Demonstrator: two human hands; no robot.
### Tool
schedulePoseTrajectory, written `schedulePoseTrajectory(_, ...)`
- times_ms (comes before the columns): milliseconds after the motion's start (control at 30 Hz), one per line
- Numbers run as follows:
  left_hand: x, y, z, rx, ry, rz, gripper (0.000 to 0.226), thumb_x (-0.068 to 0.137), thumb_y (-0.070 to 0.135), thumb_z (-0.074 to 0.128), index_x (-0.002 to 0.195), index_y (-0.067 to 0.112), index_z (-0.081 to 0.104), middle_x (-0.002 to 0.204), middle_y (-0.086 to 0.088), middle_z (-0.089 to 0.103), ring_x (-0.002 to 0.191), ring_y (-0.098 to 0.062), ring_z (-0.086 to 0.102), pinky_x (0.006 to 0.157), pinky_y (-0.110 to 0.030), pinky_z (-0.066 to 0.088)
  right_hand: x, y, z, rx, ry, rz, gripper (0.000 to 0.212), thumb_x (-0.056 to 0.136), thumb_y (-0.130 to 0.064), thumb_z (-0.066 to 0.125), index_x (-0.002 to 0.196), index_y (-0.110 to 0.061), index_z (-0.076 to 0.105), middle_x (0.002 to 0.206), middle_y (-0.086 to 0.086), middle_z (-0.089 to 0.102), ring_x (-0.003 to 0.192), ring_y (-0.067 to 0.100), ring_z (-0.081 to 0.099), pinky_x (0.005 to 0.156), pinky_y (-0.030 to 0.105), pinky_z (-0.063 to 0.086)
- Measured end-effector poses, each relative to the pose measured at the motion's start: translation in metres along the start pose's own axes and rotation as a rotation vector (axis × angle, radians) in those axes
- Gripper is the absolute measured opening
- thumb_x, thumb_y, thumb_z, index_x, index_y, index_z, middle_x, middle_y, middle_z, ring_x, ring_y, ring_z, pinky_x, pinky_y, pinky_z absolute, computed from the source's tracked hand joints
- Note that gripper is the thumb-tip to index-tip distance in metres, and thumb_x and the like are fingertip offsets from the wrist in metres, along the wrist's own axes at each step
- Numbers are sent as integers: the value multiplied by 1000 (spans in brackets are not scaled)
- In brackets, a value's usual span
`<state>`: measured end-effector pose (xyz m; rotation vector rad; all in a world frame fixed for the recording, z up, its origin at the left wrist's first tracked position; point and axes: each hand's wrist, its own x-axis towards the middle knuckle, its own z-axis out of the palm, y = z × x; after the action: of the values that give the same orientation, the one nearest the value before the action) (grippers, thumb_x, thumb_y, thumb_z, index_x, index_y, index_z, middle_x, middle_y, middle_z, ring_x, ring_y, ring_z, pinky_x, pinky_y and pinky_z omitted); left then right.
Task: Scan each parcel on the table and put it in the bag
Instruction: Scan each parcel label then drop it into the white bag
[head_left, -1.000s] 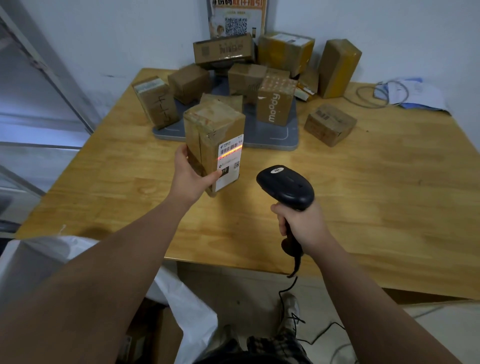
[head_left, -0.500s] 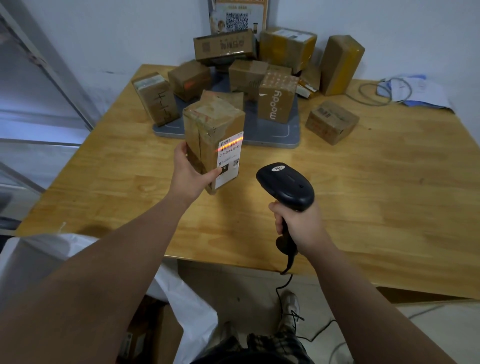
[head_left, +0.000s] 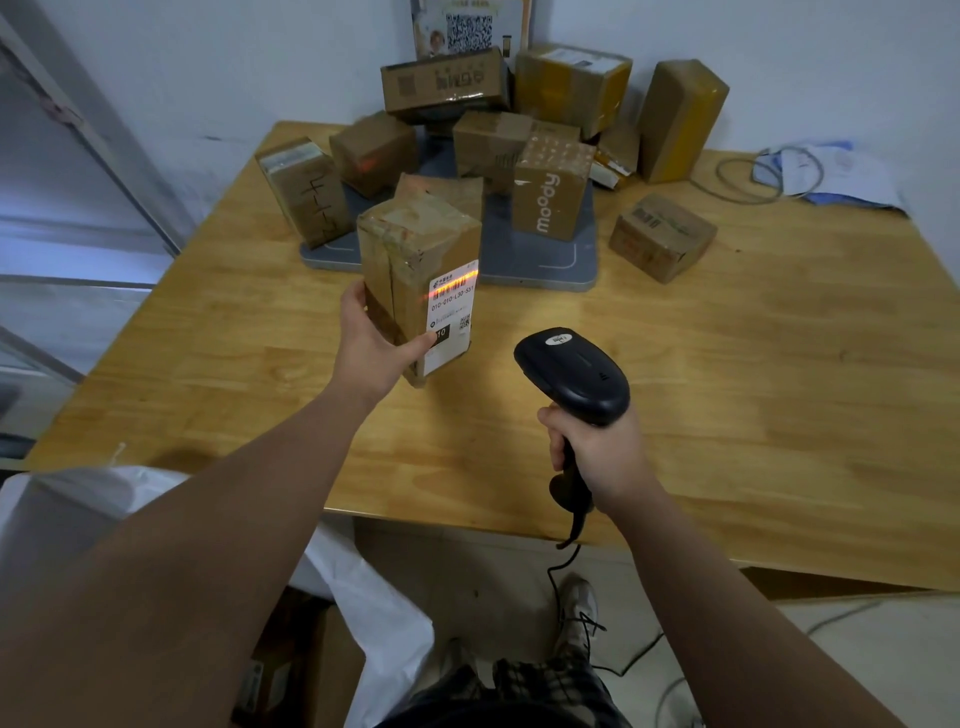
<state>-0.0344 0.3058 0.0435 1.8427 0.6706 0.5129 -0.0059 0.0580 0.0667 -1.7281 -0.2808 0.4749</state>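
The white bag (head_left: 374, 603) gaped near left, below the table (head_left: 779, 415) edge. A brown box (head_left: 296, 670) showed at its mouth; whether it was inside I could not tell. A grey tray (head_left: 545, 260) far on the table bore other parcels (head_left: 553, 192). The left hand (head_left: 371, 348) held one parcel (head_left: 410, 260) upright above the table, thumb pressed on its label (head_left: 451, 317), fingers curled behind. The right hand (head_left: 597, 457) gripped the scanner (head_left: 571, 374), fingers wrapped round the handle. As a second earlier, the red line stayed on the barcode.

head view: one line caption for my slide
Scanning: left hand holds a tall taped brown cardboard parcel while right hand aims a black handheld scanner, orange beam across its white label.
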Motion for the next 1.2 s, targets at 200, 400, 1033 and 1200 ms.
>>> schedulePoseTrajectory(200,0,-1,5,1,-25,-24,92,74,12,83,143,13,22,131,10,36,124,-6,39,105,-27,40,4,3,1,43,-25,11,41,86,-2,61,47,-7,49,45,11,47,45,21,46,69,40,48)
schedulePoseTrajectory(400,-2,-2,14,3,-73,-70,91,74,15,82,142,13,22,132,6,37,123,-10,39,101,-27,41,15,9,16,51,-7,35,39,87,-6,62,50,-8,50,46,9,48,44,17,47,58,28,46)
schedulePoseTrajectory(1033,-10,-3,15,-8,-94,-215,86,77,20,80,141,14,24,132,5,38,116,-10,38,89,-25,39,7,16,23,19,3,125,30,86,-8,65,57,-12,55,46,5,49,42,17,48,55,29,48)
schedulePoseTrajectory(1200,-12,2,15,8,-131,-225,85,79,17,78,142,14,22,125,7,38,112,-9,38,89,-25,38,19,-15,17,-3,-23,304,24,83,-11,66,62,-4,58,49,8,50,42,20,48,47,27,42)
